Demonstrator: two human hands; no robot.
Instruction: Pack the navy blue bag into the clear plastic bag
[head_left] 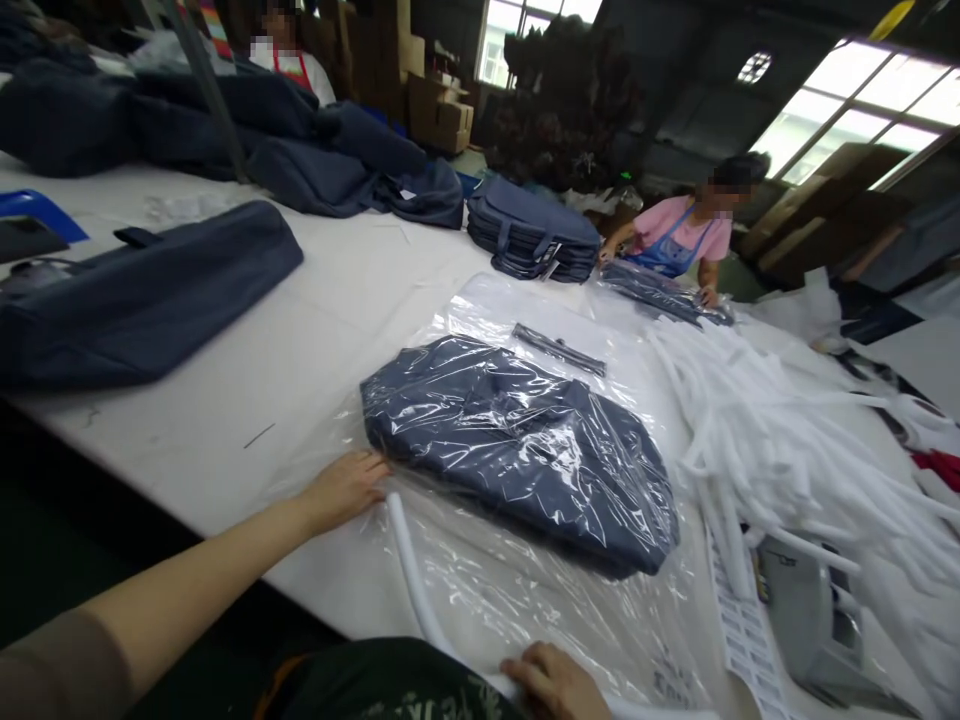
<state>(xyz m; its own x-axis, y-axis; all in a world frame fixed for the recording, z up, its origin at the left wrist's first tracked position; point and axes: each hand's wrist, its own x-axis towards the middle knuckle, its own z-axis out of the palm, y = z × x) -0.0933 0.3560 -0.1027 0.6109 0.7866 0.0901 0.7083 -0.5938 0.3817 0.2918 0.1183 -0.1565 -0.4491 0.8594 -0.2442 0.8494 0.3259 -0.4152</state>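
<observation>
left hand (345,490) lies flat, open, pinning the plastic bag (480,590) beside the navy tote (517,440); right hand (555,685) grips a white slider strip (409,560), clamping the bag's mouth.

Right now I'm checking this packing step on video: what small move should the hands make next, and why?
Probably slide the white strip along the open bag edge. The navy bag already lies inside the clear plastic bag, the left hand presses the plastic at the strip's far end, and the right hand holds its near end.
</observation>
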